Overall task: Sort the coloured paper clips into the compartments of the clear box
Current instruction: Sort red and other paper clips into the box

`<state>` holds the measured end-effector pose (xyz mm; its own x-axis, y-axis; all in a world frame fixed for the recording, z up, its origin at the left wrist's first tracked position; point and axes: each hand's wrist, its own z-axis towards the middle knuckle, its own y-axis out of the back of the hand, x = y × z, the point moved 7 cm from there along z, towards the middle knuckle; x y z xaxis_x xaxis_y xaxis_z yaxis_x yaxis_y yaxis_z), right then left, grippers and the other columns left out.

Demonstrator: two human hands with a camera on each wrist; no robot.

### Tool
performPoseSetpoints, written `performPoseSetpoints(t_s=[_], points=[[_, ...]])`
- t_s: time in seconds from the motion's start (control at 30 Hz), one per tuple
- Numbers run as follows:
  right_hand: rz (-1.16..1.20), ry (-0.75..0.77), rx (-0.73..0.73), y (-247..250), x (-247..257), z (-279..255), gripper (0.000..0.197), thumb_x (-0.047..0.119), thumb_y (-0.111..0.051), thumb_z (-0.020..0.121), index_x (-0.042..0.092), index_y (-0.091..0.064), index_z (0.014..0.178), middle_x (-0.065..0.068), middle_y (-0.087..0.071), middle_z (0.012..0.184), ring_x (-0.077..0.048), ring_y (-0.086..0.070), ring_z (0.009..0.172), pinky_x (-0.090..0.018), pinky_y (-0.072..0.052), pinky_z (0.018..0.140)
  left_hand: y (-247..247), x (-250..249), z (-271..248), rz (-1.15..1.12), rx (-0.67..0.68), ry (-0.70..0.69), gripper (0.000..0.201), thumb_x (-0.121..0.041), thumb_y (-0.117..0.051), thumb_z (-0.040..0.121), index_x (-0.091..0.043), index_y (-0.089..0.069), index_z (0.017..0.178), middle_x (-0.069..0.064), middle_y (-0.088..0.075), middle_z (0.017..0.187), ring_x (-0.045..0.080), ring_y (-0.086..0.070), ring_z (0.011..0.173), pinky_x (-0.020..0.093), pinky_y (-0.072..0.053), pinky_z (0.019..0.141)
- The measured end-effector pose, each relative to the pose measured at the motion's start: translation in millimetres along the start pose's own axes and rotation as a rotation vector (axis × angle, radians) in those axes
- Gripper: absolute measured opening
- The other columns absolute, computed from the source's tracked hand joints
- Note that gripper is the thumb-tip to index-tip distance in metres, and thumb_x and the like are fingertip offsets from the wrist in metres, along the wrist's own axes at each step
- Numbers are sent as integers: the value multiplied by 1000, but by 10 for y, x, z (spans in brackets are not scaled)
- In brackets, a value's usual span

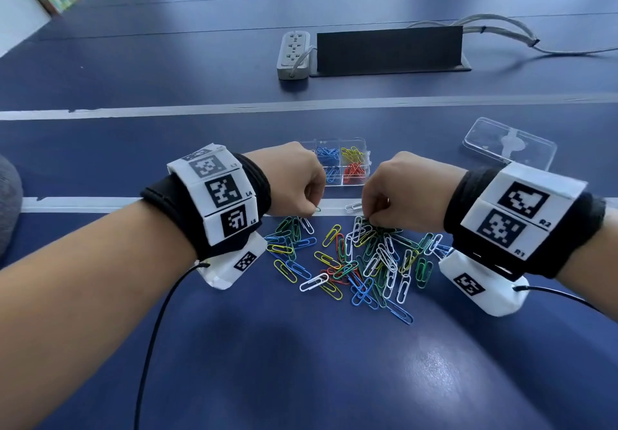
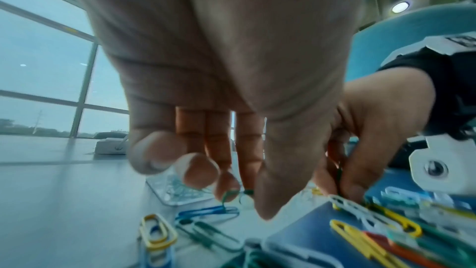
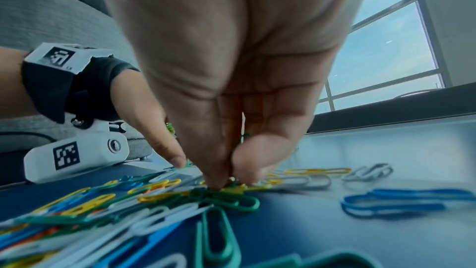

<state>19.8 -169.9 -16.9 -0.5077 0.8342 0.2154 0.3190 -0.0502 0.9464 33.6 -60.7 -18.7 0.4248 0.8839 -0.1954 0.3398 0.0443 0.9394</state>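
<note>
Head view: both hands pinch green clips; clear box (image 1: 347,162) long axis runs left-right.

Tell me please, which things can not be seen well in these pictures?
- Head view: the left hand covers the left compartments of the clear box; their contents are hidden.
- Head view: the right hand hides its fingertips in the clip pile.
- Left wrist view: the box is blurred behind the fingers.

Loose clips (image 1: 354,262) in mixed colours lay scattered at centre frame; above them the open clear box (image 1: 363,180) held blue, yellow and red clips.
</note>
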Motion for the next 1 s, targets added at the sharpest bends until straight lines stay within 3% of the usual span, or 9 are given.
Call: performPoseSetpoints(t_s=[0.13, 0.27, 0.37, 0.47, 0.57, 0.67, 0.73, 0.83, 1.0], points=[[-31, 10, 6, -19, 24, 8, 20, 16, -56, 76, 9, -74, 79, -10, -74, 80, -27, -68, 81, -31, -57, 75, 77, 60, -56, -149, -44, 18, 10, -14, -65, 78, -22, -61, 74, -5, -63, 69, 6, -54, 61, 25, -48, 70], [28, -28, 2, 48, 21, 2, 21, 17, -58, 79, 20, -74, 93, 7, -64, 69, -12, -56, 65, -20, -46, 71, 81, 167, -127, -259, -29, 68, 17, -13, -62, 86, -27, -64, 95, -9, -63, 70, -5, -54, 52, 15, -46, 65], [181, -89, 24, 80, -80, 12, 31, 10, -54, 82, 26, -72, 101, 5, -63, 65, -2, -52, 48, -15, -45, 58, 71, 263, -182, -312, -27, 133, 24, -5, -51, 84, -27, -61, 80, -7, -64, 64, 0, -56, 46, 16, -49, 61], [479, -170, 122, -6, -182, 33, 23, 4, -47, 86, 15, -68, 88, -11, -66, 67, -19, -58, 58, -28, -53, 63, 58, 311, -196, -242, -26, 180, 28, -3, -43, 84, -25, -53, 70, -10, -54, 61, 1, -48, 54, 18, -39, 58], [692, -260, 160, -84, -229, 39, 18, 5, -39, 89, 12, -49, 76, -6, -54, 59, -19, -44, 47, -21, -37, 40, -3, 310, -181, -195, 3, 202, 24, -7, -41, 87, -22, -57, 78, -11, -48, 61, 3, -42, 59, 18, -34, 57], [800, -297, 235, -154, -259, -21, 17, 13, -34, 88, 17, -37, 71, -2, -42, 50, -13, -28, 39, -13, -20, 36, -49, 309, -183, -195, 9, 163, 17, -16, -53, 84, -28, -66, 84, -10, -46, 55, 2, -43, 51, 21, -36, 57], [739, -276, 227, -148, -308, -47, 25, 23, -47, 91, 17, -43, 66, 2, -40, 50, -12, -31, 39, -15, -21, 37, -46, 314, -166, -195, -12, 106, 16, -17, -64, 80, -31, -70, 84, -6, -40, 52, 2, -42, 45, 22, -37, 58], [288, -171, 152, -63, -322, -84, 18, 34, -72, 79, 25, -61, 68, 7, -47, 45, -2, -44, 38, -16, -33, 41, -41, 341, -120, -172, -39, 80, 19, -14, -73, 76, -30, -74, 86, -6, -41, 54, 0, -45, 48, 21, -38, 60], [82, -145, 113, -59, -266, -110, 15, 35, -76, 74, 35, -63, 65, 7, -48, 51, -2, -45, 52, -16, -33, 51, -24, 332, -85, -108, -66, 50, 11, -16, -75, 74, -24, -77, 82, -4, -50, 63, 6, -45, 57, 24, -40, 64]])
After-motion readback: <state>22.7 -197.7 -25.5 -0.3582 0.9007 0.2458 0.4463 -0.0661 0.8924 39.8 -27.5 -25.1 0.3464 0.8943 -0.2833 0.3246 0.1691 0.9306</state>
